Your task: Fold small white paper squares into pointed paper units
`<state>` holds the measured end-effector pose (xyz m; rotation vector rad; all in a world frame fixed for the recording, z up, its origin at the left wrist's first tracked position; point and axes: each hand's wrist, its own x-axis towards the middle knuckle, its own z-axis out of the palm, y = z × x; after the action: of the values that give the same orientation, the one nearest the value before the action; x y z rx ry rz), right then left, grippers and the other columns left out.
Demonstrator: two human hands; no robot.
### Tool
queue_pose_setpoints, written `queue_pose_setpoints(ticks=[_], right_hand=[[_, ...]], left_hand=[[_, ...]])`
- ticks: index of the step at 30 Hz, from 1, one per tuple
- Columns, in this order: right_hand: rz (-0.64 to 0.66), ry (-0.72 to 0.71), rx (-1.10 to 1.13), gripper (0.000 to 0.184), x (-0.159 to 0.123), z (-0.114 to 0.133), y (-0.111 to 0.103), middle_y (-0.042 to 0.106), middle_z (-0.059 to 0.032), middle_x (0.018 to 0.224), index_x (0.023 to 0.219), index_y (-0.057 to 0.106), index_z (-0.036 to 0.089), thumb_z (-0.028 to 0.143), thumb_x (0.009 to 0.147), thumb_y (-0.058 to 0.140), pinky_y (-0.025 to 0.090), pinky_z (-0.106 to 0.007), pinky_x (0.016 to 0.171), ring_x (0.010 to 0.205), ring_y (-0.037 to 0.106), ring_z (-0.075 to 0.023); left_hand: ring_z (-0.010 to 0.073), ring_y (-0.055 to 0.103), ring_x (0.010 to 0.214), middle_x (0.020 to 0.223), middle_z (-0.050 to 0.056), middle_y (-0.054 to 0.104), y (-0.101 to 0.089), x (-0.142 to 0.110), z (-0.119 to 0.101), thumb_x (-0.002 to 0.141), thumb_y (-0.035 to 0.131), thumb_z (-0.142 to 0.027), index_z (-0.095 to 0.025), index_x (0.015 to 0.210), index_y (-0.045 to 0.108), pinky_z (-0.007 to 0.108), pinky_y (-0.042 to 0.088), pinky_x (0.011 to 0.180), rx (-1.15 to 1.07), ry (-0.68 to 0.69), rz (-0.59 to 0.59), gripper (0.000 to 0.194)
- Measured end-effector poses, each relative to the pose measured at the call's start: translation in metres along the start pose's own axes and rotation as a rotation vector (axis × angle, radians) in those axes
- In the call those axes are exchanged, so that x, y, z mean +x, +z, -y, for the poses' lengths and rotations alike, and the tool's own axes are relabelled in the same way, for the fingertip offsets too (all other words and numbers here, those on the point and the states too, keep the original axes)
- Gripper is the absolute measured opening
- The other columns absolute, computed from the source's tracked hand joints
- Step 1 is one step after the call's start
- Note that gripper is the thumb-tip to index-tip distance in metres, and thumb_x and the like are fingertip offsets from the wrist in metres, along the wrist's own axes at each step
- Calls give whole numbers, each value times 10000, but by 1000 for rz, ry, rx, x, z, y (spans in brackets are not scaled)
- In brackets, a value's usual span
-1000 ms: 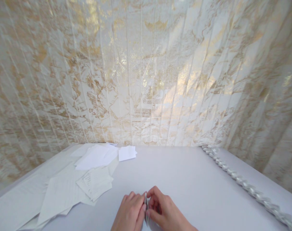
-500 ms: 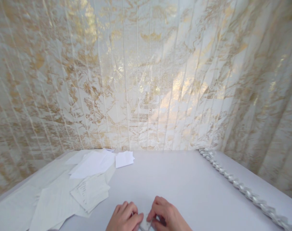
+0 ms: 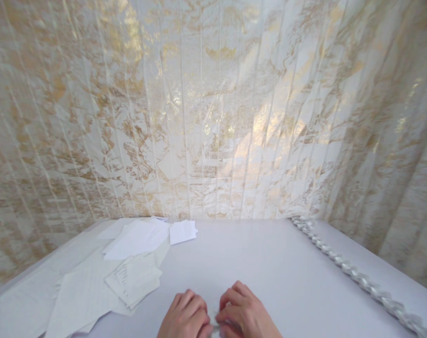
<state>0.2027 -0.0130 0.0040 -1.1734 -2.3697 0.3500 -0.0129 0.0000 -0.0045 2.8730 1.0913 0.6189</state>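
Note:
Both hands are low in the middle of the view, close together over the white table (image 3: 255, 253). My left hand (image 3: 187, 315) has its fingers curled and pinches the left side of a small piece of paper (image 3: 216, 330). From the other side my right hand (image 3: 247, 313) pinches the same piece, thumb and fingers bent. Only a sliver of the paper shows between the fingertips; the rest is hidden by the hands or lies below the frame, and its folds are too blurred to tell.
Loose white sheets (image 3: 138, 239) and printed papers (image 3: 85, 286) overlap on the left side. A small stack of paper squares (image 3: 183, 232) lies at the back. Along the right runs a long silvery braided strip (image 3: 357, 277). A patterned curtain (image 3: 213, 117) hangs behind the table.
The fingers of both hands have shifted on the paper piece, and less of it shows between them. My left hand's fingers are more curled. The papers and the strip stay put.

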Motion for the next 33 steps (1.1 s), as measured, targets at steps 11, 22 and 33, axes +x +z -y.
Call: queue_pose_setpoints(ticks=[11, 22, 33], right_hand=[[-84, 324, 115, 117, 9, 16, 3, 620, -40, 951, 756, 675, 195, 78, 762, 681, 389, -353, 879, 964, 523, -228], [-99, 316, 69, 142, 9, 19, 7, 595, -36, 972, 757, 584, 202, 60, 752, 593, 379, -359, 864, 950, 509, -227], [-88, 351, 174, 285, 10, 22, -2, 613, -25, 974, 890, 585, 203, 12, 681, 562, 367, -371, 878, 962, 519, -229]], left_hand=[[231, 541, 936, 957, 43, 594, 6, 6, -13, 846, 557, -114, -203, 767, 572, 360, 423, 800, -149, -288, -106, 121], [244, 519, 977, 971, 35, 585, 6, 11, -19, 828, 542, -105, -205, 788, 582, 371, 393, 837, -71, -403, -24, 115], [231, 505, 995, 1025, 21, 583, -8, 12, -20, 840, 538, -128, -226, 963, 582, 375, 388, 867, -246, -422, -18, 163]])
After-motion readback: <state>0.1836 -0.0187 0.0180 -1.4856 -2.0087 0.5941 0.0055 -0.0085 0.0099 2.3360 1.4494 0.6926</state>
